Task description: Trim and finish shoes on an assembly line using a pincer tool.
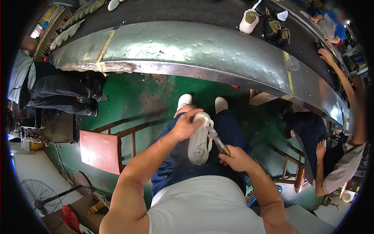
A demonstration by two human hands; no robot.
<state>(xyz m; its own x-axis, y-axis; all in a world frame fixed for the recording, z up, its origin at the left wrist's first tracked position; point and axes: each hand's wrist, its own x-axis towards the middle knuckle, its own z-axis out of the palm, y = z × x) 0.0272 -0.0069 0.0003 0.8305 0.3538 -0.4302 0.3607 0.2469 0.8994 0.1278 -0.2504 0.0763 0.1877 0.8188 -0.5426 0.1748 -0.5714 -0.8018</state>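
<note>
A white shoe [198, 146] with a dark curved line on it rests lengthwise across my lap, one end pointing away from me. Gripping that far end is my left hand [187, 124], its fingers curled over the edge. My right hand [236, 158] is closed around the handles of metal pliers [219, 141]. The head of the pliers meets the right side of the shoe near its far end. Whether the jaws bite on the shoe's edge, I cannot tell.
Ahead runs a long conveyor with a metal side [187, 46], bearing a cream shoe [249, 21] and several dark ones. A stool [101, 151] stands at left, with a fan [41, 197] behind it. Co-workers sit left [50, 89] and right [343, 167].
</note>
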